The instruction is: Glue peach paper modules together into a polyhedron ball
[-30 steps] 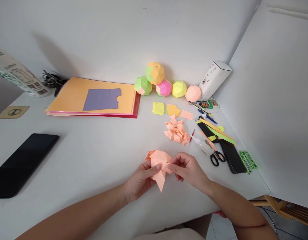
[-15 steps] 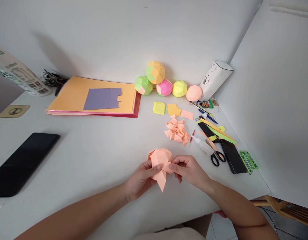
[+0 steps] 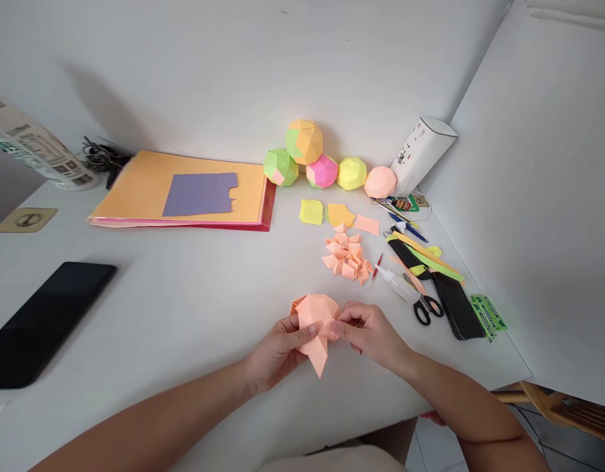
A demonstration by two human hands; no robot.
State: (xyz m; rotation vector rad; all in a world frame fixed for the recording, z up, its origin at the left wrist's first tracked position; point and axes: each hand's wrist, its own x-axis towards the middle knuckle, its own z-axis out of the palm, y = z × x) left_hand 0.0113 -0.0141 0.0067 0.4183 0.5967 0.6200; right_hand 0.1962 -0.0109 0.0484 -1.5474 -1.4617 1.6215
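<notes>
Between my hands is a partly formed peach paper ball [image 3: 318, 311] of folded facets, one pointed flap hanging down toward me. My left hand [image 3: 280, 347] grips it from the left, thumb across its front and fingers behind. On its right side, my right hand [image 3: 371, 334] pinches an edge of the paper between thumb and fingers; what lies under those fingertips is hidden. Just beyond the ball lies a pile of folded peach paper pieces [image 3: 346, 255]. A red pen-like stick [image 3: 377, 265] and a white glue bottle [image 3: 398, 285] rest to the right of the pile.
Several finished paper balls [image 3: 305, 141] stand against the wall. Colored paper sheets [image 3: 125, 190] are stacked at the back left, a dark phone [image 3: 51, 321] nearer me. Scissors [image 3: 429, 309], a black case [image 3: 457, 305] and green packets [image 3: 487, 313] lie on the right. Small yellow squares [image 3: 311, 212] sit mid-table.
My right thumb and fingers have shifted very slightly against the right side of the paper ball. The left hand keeps its hold; the rest looks the same.
</notes>
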